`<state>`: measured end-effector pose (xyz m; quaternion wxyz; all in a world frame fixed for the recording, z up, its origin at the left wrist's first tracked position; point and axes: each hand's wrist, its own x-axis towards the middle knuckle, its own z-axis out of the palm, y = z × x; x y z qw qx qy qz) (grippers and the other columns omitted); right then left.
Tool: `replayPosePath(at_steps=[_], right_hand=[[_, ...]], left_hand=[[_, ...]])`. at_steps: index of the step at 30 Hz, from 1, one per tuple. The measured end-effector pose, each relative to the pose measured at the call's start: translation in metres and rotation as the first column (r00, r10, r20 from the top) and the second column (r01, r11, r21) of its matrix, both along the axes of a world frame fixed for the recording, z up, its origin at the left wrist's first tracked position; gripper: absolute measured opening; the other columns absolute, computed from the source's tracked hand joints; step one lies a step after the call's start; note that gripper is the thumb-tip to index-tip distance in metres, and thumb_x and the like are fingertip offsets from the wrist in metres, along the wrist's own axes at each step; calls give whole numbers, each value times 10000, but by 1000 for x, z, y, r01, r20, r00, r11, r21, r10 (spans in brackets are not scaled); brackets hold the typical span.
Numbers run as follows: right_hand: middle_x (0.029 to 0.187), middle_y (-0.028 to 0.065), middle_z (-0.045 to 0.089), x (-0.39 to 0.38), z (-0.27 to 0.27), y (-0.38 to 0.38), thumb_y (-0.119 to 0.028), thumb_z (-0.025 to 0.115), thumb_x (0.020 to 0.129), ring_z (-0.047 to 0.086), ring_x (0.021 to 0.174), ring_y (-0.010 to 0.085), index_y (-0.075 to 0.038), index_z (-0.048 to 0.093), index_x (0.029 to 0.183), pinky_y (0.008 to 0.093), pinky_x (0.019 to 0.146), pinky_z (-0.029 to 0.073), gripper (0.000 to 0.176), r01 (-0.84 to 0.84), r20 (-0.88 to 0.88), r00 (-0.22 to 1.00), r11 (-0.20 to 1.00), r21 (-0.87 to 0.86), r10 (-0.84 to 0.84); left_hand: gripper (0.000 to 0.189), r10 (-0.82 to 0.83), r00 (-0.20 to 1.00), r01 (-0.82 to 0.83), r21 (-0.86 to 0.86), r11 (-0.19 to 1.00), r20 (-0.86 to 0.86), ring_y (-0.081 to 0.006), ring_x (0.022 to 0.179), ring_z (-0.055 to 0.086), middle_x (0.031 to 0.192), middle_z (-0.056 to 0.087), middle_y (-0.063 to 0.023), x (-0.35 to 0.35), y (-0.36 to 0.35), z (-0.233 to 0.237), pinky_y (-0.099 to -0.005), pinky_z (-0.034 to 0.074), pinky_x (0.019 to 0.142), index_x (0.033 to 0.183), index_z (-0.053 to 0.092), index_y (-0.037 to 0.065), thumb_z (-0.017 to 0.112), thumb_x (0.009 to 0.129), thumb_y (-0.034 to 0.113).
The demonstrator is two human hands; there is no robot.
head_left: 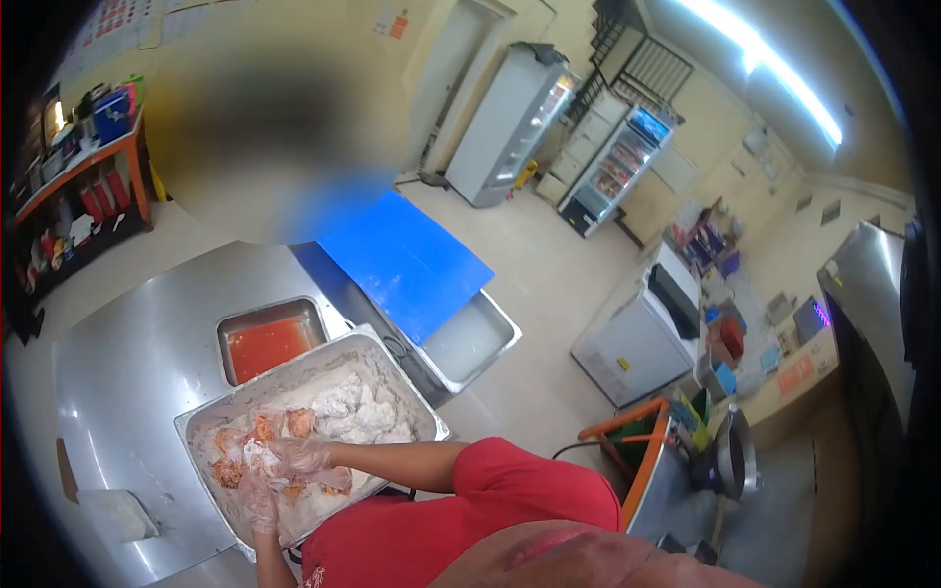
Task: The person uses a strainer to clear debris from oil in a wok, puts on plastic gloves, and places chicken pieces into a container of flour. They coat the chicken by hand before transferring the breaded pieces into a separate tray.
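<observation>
A deep steel pan [186,431] of white flour [377,377] lies in front of me. Inside it are orange-red marinated pieces that look like raw chicken [299,423], beside white floured pieces [368,416] toward the far right side. My right hand [309,458], in a clear plastic glove, reaches in from the right and closes on a partly floured chicken piece [257,456]. Also gloved, my left hand [259,500] comes up from the near edge and grips the same piece from below. The fingertips are partly hidden among the flour and meat.
A steel tray of red liquid [267,345] adjoins the pan on the steel table [147,343]. Behind are a blue board [412,260] and a container of cloudy liquid [475,338]. A white scraper-like object [118,514] lies left. A chest freezer [637,333] and upright fridges stand beyond.
</observation>
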<state>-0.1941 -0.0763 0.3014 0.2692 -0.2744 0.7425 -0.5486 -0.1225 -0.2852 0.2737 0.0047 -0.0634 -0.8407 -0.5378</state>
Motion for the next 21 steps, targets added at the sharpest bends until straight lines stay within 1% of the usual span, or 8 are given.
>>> replayPosePath(at_steps=[3, 5, 8, 11, 13, 17, 18, 21], right_hand=[[1190, 164, 609, 6, 51, 3, -186, 705, 836, 564, 1064, 218, 14, 477, 1346, 344, 949, 457, 594, -17, 181, 983, 998, 62, 6], [1193, 148, 610, 4, 49, 7, -202, 691, 864, 574, 1035, 232, -5, 480, 1345, 367, 927, 467, 561, -22, 255, 966, 999, -46, 32], [1190, 91, 604, 10, 14, -10, -232, 646, 939, 584, 1003, 202, -56, 472, 1365, 351, 871, 495, 493, 83, 483, 866, 914, -398, 131], [1194, 79, 599, 20, 41, 17, -228, 640, 948, 581, 1012, 186, -50, 463, 1374, 336, 867, 499, 494, 115, 433, 901, 943, -313, 34], [1197, 71, 596, 18, 53, 25, -225, 637, 954, 579, 1018, 175, -47, 458, 1380, 326, 864, 501, 495, 115, 449, 893, 962, -246, 8], [1203, 55, 589, 7, 84, -5, -220, 629, 967, 575, 1030, 154, -39, 446, 1393, 307, 858, 505, 497, 67, 473, 881, 992, -109, -8], [1205, 51, 588, 4, 87, -11, -219, 627, 970, 574, 1033, 149, -37, 444, 1396, 302, 857, 506, 498, 41, 450, 893, 996, -83, 1], [1259, 71, 584, -3, 53, -17, -226, 634, 971, 568, 1087, 167, -9, 427, 1415, 325, 921, 492, 536, -51, 328, 942, 995, -86, 77]], left_hand=[[422, 62, 962, -127, 236, 964, 267, -323, 1069, 613, 1163, 652, -200, 0, 4, -12, -414, 459, 938, 1260, 613, -29, 457, 1031, 288], [400, 46, 985, -53, 36, 998, 166, -307, 1107, 599, 1206, 637, -184, 6, -2, 0, -402, 453, 967, 1283, 603, -14, 460, 1029, 260], [374, 21, 993, -26, 38, 999, 118, -282, 1129, 586, 1230, 623, -165, 6, -7, 0, -390, 453, 984, 1307, 586, 8, 484, 1021, 227], [362, -46, 986, 31, 101, 994, 158, -257, 1151, 574, 1254, 608, -146, 15, -12, 7, -377, 453, 1000, 1331, 569, 29, 508, 1013, 193], [363, -131, 968, 74, 258, 963, 215, -240, 1165, 565, 1270, 598, -133, 23, -9, 1, -369, 453, 1011, 1346, 557, 43, 524, 1008, 170], [384, -130, 962, 3, 469, 883, 239, -207, 1194, 548, 1302, 578, -108, 19, 2, -2, -353, 454, 1033, 1378, 534, 72, 556, 998, 125], [362, -58, 993, 23, 304, 952, 106, -207, 1152, 573, 1237, 621, -102, 0, 6, 33, -353, 468, 1014, 1327, 573, 35, 595, 987, 157], [331, 30, 1000, -30, 65, 997, -6, -250, 1052, 627, 1135, 667, -142, -2, -4, 50, -361, 501, 947, 1264, 620, 35, 594, 996, 228]])
